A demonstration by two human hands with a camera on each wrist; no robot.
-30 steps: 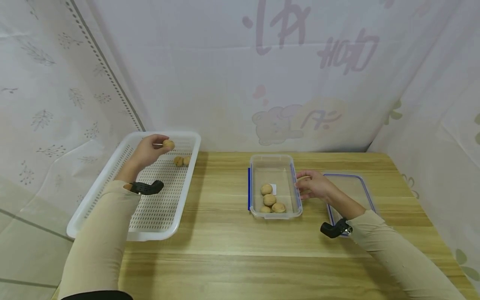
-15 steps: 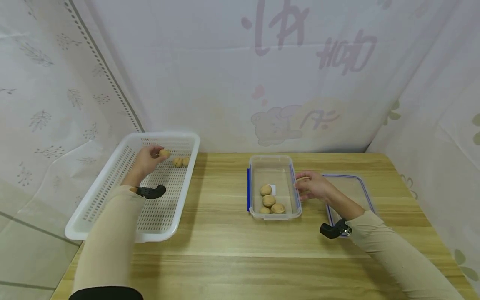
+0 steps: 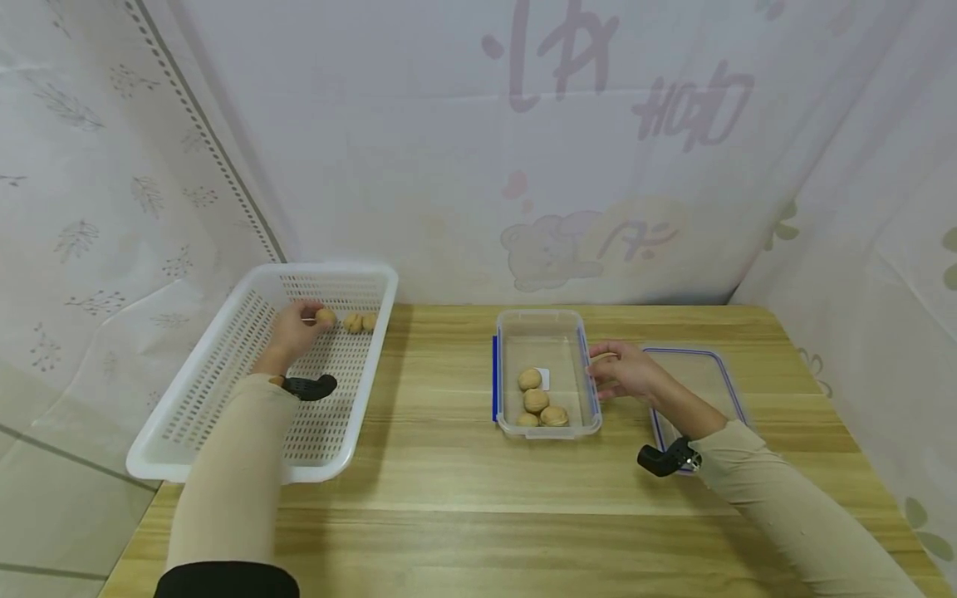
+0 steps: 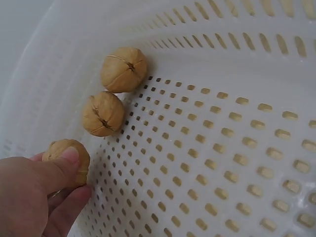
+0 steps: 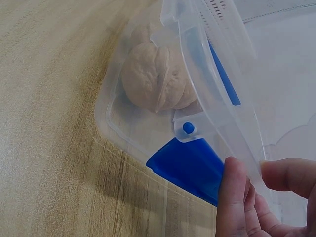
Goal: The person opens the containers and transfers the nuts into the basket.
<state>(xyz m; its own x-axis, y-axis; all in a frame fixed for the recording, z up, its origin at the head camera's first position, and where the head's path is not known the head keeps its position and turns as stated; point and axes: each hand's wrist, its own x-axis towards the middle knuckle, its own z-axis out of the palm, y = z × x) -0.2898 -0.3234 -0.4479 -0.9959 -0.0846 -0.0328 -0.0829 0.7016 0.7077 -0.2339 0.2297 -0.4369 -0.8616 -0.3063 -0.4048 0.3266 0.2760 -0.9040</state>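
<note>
Walnut [image 3: 325, 317], tan: pinched in left hand [image 3: 295, 332] inside white perforated basket [image 3: 321, 428] | two walnuts [image 4: 102, 114]: seated beside it along basket's right side, near far corner | clear plastic box [image 3: 553, 342], blue-latched, upright, open-topped: touched at right side by right hand [image 3: 624, 370] | four walnuts [image 3: 536, 400]: clustered at box's near end.

We see a light-brown wood-grain tabletop [image 3: 463, 552], a white backdrop [image 3: 389, 191] bearing mauve lettering [image 3: 519, 54] and 1 cartoon bear [image 3: 549, 253], and a creased grey-leaf-patterned sheet [image 3: 108, 224].
</note>
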